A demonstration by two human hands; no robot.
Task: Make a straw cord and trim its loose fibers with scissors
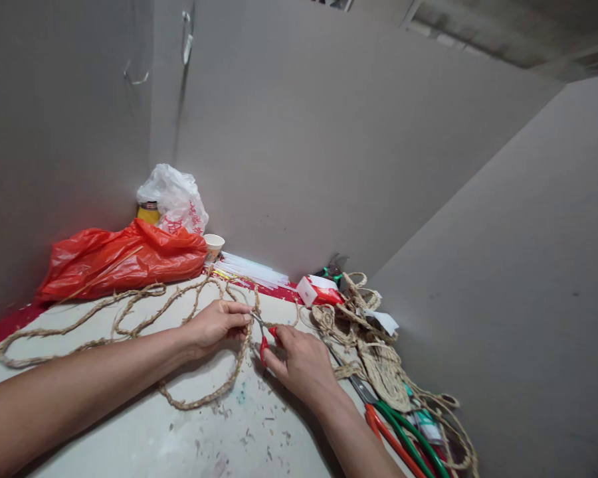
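Note:
My left hand (pixel 218 325) pinches a braided straw rope (pixel 238 372) between thumb and fingers, near the middle of the table. In my right hand (pixel 301 358) are small scissors (pixel 264 352) with red handles, my fingers in the loops. Their blades point up and left and meet the rope beside my left fingertips; whether the blades are apart is too small to tell. One loop of the rope hangs down below my hands onto the table, and more of it winds in long loops to the left.
Coils of straw rope (pixel 381 372) lie along the right, with large green-handled shears (pixel 403 425) beside them. A red plastic bag (pixel 124 262), a paper cup (pixel 213 247), white sticks (pixel 254 271) and a red-and-white box (pixel 319 291) line the back. Small scraps dot the white tabletop (pixel 204 445).

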